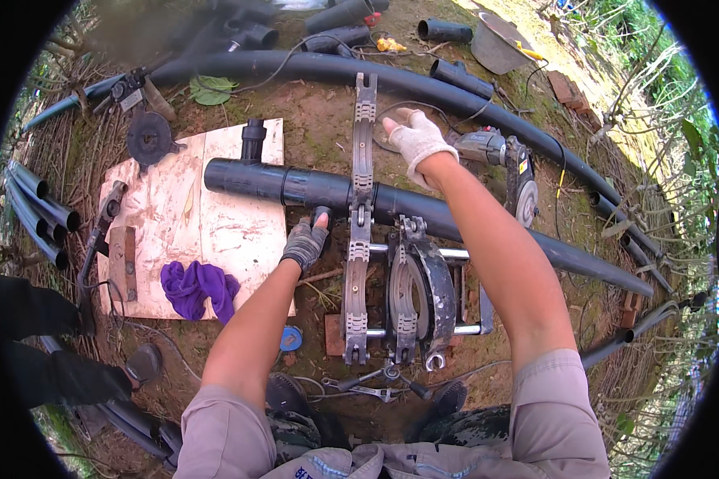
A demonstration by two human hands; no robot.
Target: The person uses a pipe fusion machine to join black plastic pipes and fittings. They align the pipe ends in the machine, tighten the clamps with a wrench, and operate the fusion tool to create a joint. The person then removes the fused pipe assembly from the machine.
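Observation:
A long black pipe [423, 210] lies across a metal pipe clamp frame [435, 291], and its left end, with an upright branch [253, 142], reaches over a pale board [192, 191]. My left hand [306, 242], in a grey fingerless glove, grips a short black pipe stub [321, 214] at the pipe's near side, thumb on top. My right hand [419, 145], in a white glove, is held beyond the pipe with fingers apart and nothing in it. Just left of it stands a hinged clamp jaw [364, 128], swung open away from me.
An angle grinder [487, 148] lies beyond the pipe at right. A purple cloth [200, 289] rests on the board; a round black plate tool [150, 137] lies past it. Wrenches [375, 391] and cables are by my feet. Another person's legs [64, 343] stand at left.

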